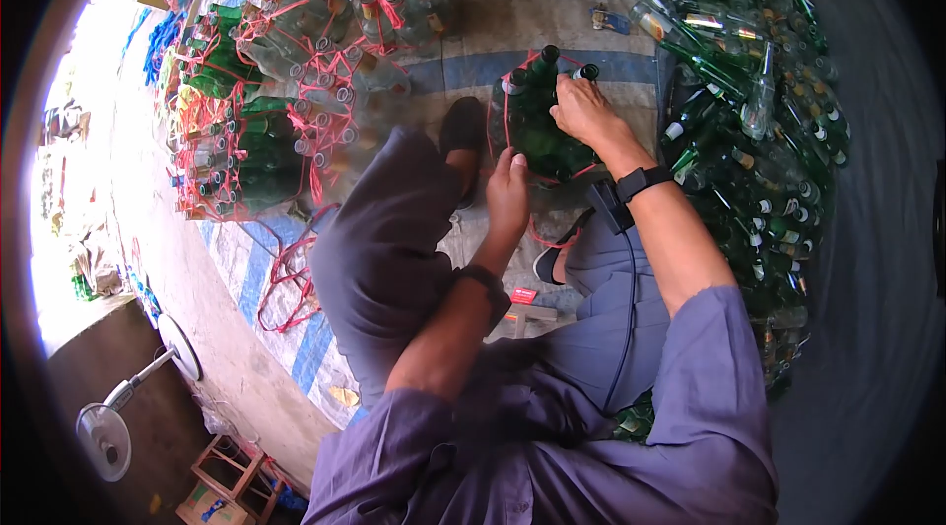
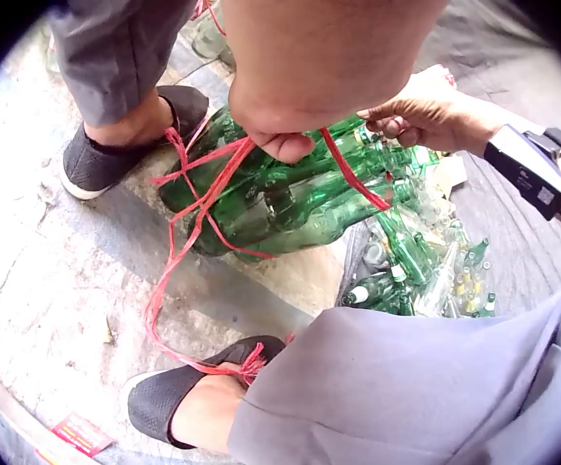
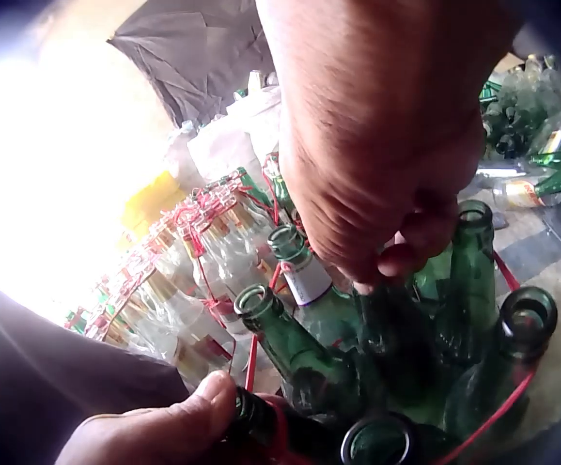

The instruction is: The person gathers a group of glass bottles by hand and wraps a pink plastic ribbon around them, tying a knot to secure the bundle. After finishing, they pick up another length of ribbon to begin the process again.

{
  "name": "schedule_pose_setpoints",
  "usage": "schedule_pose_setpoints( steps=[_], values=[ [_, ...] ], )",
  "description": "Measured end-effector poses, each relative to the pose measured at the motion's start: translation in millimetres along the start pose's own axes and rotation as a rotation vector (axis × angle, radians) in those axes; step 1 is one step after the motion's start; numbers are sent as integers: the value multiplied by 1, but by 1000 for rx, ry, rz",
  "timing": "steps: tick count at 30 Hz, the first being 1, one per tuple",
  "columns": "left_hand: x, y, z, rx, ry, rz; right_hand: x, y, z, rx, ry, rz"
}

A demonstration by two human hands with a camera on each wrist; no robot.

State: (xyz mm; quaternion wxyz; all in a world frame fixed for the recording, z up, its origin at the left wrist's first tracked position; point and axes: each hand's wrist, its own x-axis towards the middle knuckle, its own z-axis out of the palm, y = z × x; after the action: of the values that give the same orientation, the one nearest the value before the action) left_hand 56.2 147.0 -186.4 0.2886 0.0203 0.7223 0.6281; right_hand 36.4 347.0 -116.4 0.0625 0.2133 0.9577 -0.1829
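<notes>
A bundle of green glass bottles (image 1: 542, 131) stands between the person's feet, red plastic string (image 2: 203, 205) looped around it. At the bundle's near left side, the left hand (image 1: 507, 195) holds the string in curled fingers, with its thumb (image 3: 218, 392) beside a bottle neck in the right wrist view. The right hand (image 1: 588, 118) reaches over the top and grips one green bottle (image 3: 392, 334) in the middle of the group; the fingers hide its neck. Other bottle mouths (image 3: 528, 315) ring that hand. One neck carries a white label (image 3: 310, 281).
Clear bottles (image 1: 340, 81) tied with red string stand in bundles at left. A heap of loose green bottles (image 1: 729, 71) lies along the right. More string (image 1: 286, 283) lies on the striped sheet (image 1: 310, 348). The person's shoes (image 2: 188, 107) flank the bundle.
</notes>
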Motion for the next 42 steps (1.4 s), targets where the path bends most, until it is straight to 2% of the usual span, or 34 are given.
schedule_pose_setpoints(
  steps=[2,4,6,7,8,10,11,12,14,18,21,24,25,27,28,31,32,33,34,35,38,40,42],
  values=[
    [2,-6,0,7,1,30,-4,1,-11,-1,5,6],
    [0,1,1,10,-3,59,-11,-1,-42,84,-28,101],
    [-6,13,1,-112,-9,-30,-22,0,-82,127,-99,226],
    [-5,16,3,-133,-1,44,-26,17,-86,129,-19,214],
    [-8,18,-2,-127,-46,-35,-34,37,-94,129,61,202],
    [4,-9,-3,-35,-35,89,-54,75,-104,85,230,297],
    [-1,3,-5,-43,-70,14,-67,100,-103,43,295,341],
    [0,1,-4,-74,-70,21,-84,110,-114,1,225,478],
    [6,-7,-4,-72,-81,55,-122,143,-111,-86,203,642],
    [-3,9,-5,-127,-114,-26,-194,215,-77,-105,84,828],
    [-7,17,-3,-164,-118,-54,-231,235,-61,-49,58,884],
    [-6,18,0,-151,-125,-64,-250,245,-43,-23,7,919],
    [-7,20,1,-138,-108,-62,-248,232,-51,-15,7,923],
    [-8,21,0,-120,-108,-43,-238,191,-80,271,-165,1198],
    [-9,22,1,-113,-111,-40,-240,199,-74,279,-164,1200],
    [-6,18,0,-104,-118,-4,-232,218,-59,212,-333,1028],
    [-3,12,-3,-93,-141,29,-231,226,-47,222,-330,1011],
    [-3,11,-4,-77,-138,7,-233,243,-27,68,-247,866],
    [-5,15,-3,-82,-133,0,-227,226,-32,-84,-163,719],
    [-1,9,-2,-94,-127,29,-223,214,-44,-28,-207,832],
    [6,-4,-2,-100,-111,69,-206,184,-73,-83,-221,824],
    [-5,13,0,-106,-101,-30,-197,181,-91,-102,-188,792],
    [-2,9,-1,-73,-107,18,-191,176,-115,-98,-154,769]
  ],
)
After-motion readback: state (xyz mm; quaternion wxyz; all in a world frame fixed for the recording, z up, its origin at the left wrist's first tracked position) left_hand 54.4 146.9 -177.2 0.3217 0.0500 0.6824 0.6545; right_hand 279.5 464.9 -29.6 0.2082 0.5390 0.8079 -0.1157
